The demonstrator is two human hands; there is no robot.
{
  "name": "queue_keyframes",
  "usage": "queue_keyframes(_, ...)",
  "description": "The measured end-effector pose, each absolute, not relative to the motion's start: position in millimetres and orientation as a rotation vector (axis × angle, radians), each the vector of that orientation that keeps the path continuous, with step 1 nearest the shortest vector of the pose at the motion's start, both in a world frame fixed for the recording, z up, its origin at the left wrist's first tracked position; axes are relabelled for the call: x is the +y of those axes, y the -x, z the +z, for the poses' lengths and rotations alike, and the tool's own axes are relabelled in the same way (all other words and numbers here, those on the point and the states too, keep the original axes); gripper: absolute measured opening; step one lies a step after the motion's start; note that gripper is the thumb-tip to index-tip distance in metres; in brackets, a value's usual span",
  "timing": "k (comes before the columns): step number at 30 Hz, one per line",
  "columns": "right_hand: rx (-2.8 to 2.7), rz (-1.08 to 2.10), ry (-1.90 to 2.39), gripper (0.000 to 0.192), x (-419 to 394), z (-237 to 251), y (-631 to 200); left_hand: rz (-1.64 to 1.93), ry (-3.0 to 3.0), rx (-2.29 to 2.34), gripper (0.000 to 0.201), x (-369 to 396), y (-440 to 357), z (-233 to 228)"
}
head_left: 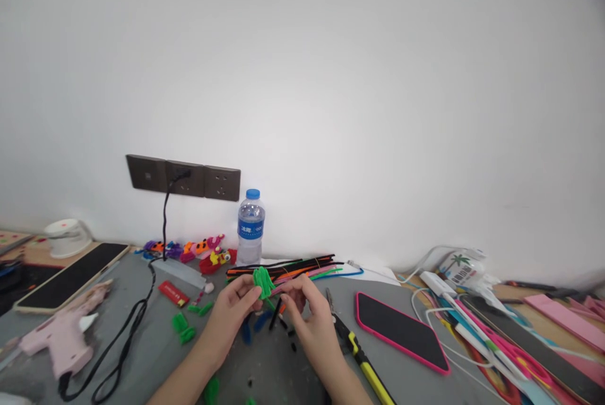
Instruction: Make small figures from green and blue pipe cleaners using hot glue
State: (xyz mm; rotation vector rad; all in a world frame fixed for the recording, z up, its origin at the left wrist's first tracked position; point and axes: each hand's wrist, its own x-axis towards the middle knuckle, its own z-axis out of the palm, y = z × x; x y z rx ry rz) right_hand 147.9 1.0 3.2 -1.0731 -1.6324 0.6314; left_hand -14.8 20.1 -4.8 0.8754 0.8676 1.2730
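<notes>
A person's left hand (234, 309) pinches a small green pipe-cleaner figure (263, 281) between thumb and fingertips just above a grey table (406, 373), while the right hand (309, 320) closes its fingers on a thin black stem (275, 313) hanging from the figure's underside. A bundle of coloured pipe cleaners (288, 268) and a water bottle (250, 227) lie behind the hands near the wall, with a pink glue gun (63, 329) far to the left and yellow-handled cutters (362, 358) and a pink-cased phone (401, 329) to the right.
</notes>
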Motion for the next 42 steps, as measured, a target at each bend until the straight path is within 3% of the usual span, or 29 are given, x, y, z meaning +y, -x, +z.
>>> queue_keyframes(24, -1.766, 0.388, 1.035, 0.016, -1.3, 5.4, -148.1, 1.194, -0.960, 0.877, 0.029, 20.5, 16.6, -15.1)
queue_keyframes(42, -1.711, 0.637, 1.048, 0.012, -2.9, 7.2, -147.3, 1.189, -0.986, 0.867, 0.023, 18.6, 18.1, -12.9)
